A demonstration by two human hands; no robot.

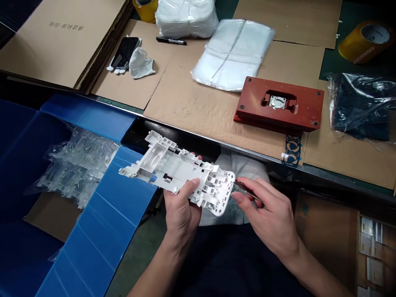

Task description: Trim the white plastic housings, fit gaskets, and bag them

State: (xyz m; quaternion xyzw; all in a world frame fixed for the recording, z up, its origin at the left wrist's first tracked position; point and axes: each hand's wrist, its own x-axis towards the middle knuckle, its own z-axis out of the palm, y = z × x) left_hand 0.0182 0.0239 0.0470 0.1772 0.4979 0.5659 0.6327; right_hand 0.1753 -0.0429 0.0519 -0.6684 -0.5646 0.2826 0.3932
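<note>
My left hand (181,206) is closed round a long white moulded plastic part (179,169), thumb on top and fingers underneath, holding it level above my lap. My right hand (269,214) pinches a thin dark tool (246,189) whose tip touches the part's rounded right end. Both hands are below the near edge of the workbench.
A red-brown fixture block (278,105) sits on cardboard on the bench. Behind it lie clear bags (232,53), a white bag stack (185,16), a marker (171,40), a phone (125,51), gloves (140,64), tape rolls (366,39). A blue bin (102,214) holding clear plastic parts (74,169) stands at left.
</note>
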